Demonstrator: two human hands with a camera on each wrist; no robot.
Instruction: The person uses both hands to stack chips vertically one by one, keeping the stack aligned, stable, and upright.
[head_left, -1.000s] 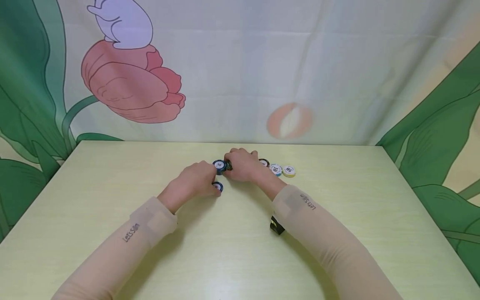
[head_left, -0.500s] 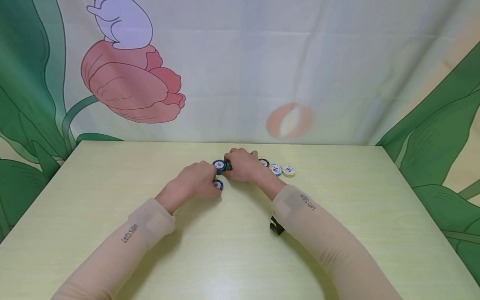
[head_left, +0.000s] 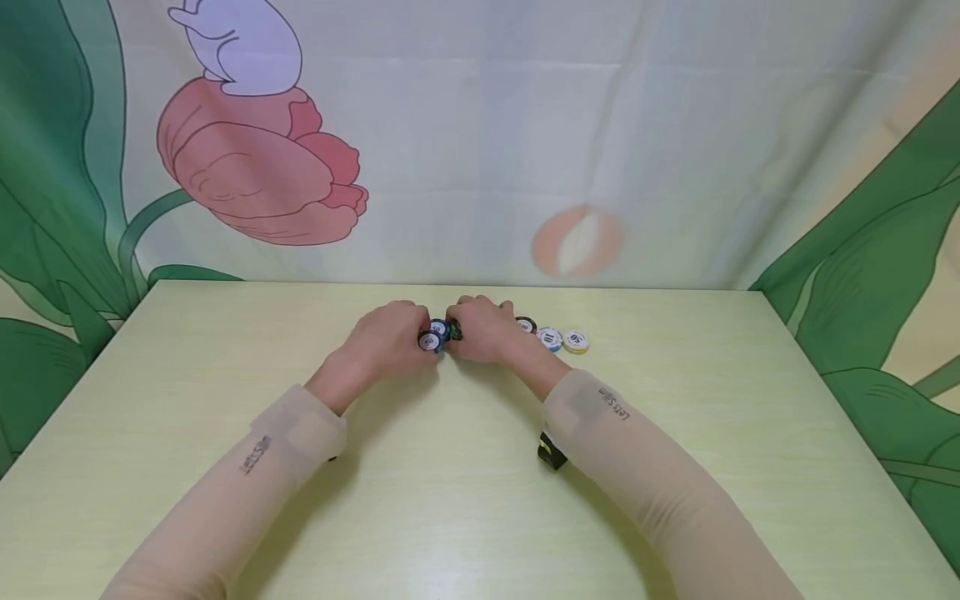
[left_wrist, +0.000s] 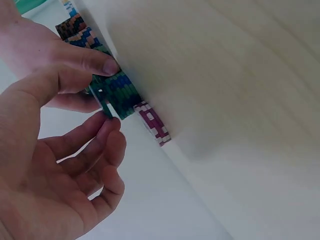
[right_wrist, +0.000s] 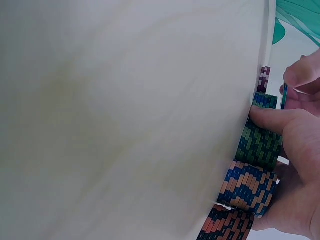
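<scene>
My left hand (head_left: pixel 393 337) pinches a single poker chip (head_left: pixel 430 341) between thumb and fingertips. Its white face points up toward the head camera, tilted just above a blue-green chip stack (left_wrist: pixel 122 95). Close beside it, my right hand (head_left: pixel 483 329) grips a green chip stack (right_wrist: pixel 259 145), its thumb (right_wrist: pixel 267 118) along the near side and other fingers behind. A purple-and-white chip stack (left_wrist: pixel 152 122) stands at the end of the row; my left hand hides it from the head view. Past my right hand come a blue-and-orange stack (right_wrist: pixel 247 187) and a black-and-orange stack (right_wrist: pixel 226 225).
Right of my right hand are a blue-edged chip stack (head_left: pixel 550 337) marked 10 and a yellow-edged one (head_left: pixel 576 340) marked 50. A small black object (head_left: pixel 552 452) with a yellow mark lies partly under the right sleeve. A printed curtain (head_left: pixel 450 167) hangs behind the table (head_left: pixel 465 517).
My left hand has moved away from me with the pinched chip, from in front of the blue-green stack to right over its near edge. The right hand has kept its place.
</scene>
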